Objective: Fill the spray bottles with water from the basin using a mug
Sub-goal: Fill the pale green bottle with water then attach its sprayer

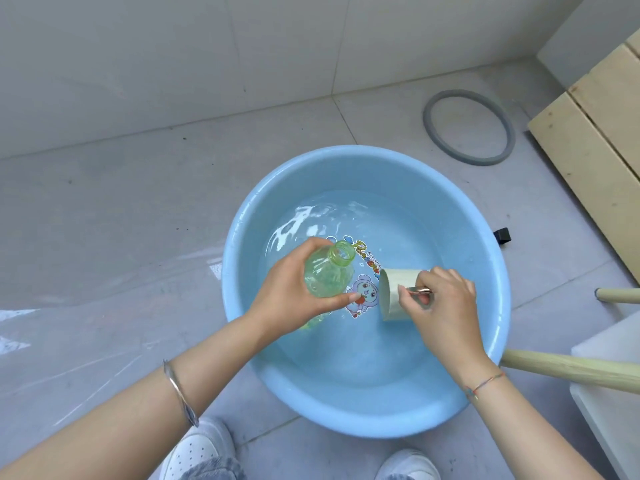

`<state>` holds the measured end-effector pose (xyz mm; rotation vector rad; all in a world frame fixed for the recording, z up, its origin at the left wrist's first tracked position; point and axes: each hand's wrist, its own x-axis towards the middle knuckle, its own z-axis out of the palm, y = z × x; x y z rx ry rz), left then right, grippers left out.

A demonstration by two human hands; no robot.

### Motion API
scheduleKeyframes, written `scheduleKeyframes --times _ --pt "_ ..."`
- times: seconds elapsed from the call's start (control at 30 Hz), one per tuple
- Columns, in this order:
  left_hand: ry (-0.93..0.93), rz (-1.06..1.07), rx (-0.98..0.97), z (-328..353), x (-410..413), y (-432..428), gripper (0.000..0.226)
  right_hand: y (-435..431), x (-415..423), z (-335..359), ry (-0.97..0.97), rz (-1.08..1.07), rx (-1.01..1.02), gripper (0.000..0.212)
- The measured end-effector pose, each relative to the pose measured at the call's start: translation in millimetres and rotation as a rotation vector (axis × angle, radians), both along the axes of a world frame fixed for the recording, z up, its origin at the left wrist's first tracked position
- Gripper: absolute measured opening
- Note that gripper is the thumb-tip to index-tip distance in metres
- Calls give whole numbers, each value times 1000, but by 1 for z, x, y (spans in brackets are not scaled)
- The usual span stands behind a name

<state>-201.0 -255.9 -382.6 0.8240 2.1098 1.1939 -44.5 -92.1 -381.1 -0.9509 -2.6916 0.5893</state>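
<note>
Head: bottle point(329, 276) in left grip point(289, 294)

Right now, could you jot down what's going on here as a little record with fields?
Left hand: grips the green bottle, uncapped, over the basin
Right hand: holds the beige mug by its handle
Mug: tipped sideways, mouth toward the bottle, no stream visible
Basin: blue, on the tiled floor, holding water
Beyond basin: grey ring on the floor

I count one blue basin point(363, 161), one green bottle point(329, 275), one mug point(398, 292), one grey ring point(428, 119) at one o'clock, two hands, my left hand point(291, 292) and right hand point(446, 306), and two white shoes point(194, 448).
</note>
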Motion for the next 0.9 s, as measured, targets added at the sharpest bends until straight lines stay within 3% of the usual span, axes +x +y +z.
scheduleKeyframes --times 0.3,0.43,0.63,0.9 --pt "5 -6 -5 0 -1 0 64 7 7 27 408 -412 -553 46" --pt "15 -9 -18 2 0 -1 63 2 3 53 573 -427 -656 47" --pt "34 -25 -25 2 1 0 67 -5 -3 96 681 -356 -629 48" --pt "41 -46 -7 4 4 2 60 -17 -3 118 580 -200 -354 38"
